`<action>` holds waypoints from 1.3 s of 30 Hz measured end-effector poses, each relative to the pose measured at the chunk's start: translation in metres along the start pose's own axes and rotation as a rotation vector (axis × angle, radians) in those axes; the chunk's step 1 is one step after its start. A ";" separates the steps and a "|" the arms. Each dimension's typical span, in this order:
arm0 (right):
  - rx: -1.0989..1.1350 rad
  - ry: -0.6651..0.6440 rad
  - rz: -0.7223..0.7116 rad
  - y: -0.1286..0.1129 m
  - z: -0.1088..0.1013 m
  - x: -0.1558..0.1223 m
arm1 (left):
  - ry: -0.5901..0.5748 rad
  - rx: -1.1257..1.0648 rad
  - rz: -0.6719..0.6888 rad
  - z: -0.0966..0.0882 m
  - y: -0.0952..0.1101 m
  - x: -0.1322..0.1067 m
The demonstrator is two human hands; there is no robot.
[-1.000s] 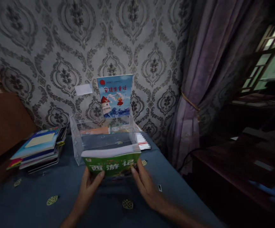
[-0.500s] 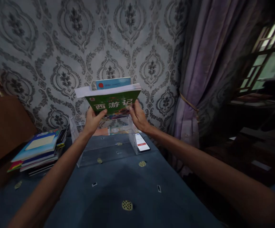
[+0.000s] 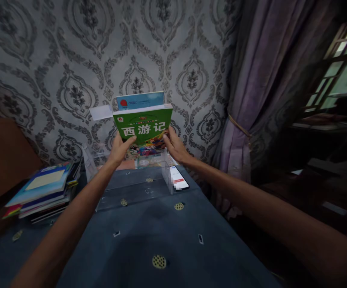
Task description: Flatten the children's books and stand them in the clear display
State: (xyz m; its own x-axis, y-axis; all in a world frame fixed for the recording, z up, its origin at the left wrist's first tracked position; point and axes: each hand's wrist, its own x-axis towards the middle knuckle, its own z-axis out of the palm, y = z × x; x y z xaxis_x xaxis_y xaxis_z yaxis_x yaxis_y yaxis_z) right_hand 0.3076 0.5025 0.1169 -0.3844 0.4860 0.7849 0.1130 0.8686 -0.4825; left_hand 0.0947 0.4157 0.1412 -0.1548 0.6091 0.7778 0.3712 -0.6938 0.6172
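A green book (image 3: 145, 128) with large white Chinese characters is held up between my two hands, its cover facing me. My left hand (image 3: 121, 148) grips its lower left side, thumb on the cover. On the right edge, my right hand (image 3: 175, 145) is closed with its thumb in front. A blue book (image 3: 140, 99) rises behind the green one; whether my fingers also hold it is hidden. White paper (image 3: 100, 113) sticks out to the left. Below the hands stands a clear plastic rack (image 3: 169, 178), with colourful printed items partly visible at its back.
A stack of books (image 3: 45, 188) lies on the left of the blue cloth-covered table (image 3: 137, 244). Beside the rack's right wall rests a lit phone (image 3: 178, 178). A brown box (image 3: 8, 160) stands far left; a tied purple curtain (image 3: 236, 120) hangs right of the patterned wall.
The green book has tilted more upright, so more of its cover shows. The blue book behind it shows slightly higher. Both hands keep their grip.
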 end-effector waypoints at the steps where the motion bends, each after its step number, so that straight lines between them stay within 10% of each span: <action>1: -0.007 -0.008 -0.004 0.001 0.001 0.003 | 0.008 -0.009 -0.011 -0.001 -0.004 0.002; 6: -0.129 -0.039 0.012 0.012 0.007 0.013 | 0.024 0.097 -0.082 -0.007 -0.016 0.006; 17: -0.292 0.077 0.062 0.031 0.012 0.003 | 0.015 1.104 -0.172 0.002 0.016 -0.017; 39: -0.059 0.203 0.139 0.028 0.018 0.046 | -0.047 1.271 -0.245 -0.002 0.018 0.003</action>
State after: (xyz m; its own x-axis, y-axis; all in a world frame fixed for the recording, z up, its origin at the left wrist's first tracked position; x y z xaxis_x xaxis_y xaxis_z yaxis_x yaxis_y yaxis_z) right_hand 0.2764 0.5474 0.1326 -0.1700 0.6055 0.7775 0.2076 0.7933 -0.5724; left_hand 0.0992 0.4039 0.1549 -0.3198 0.6984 0.6403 0.9462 0.2708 0.1772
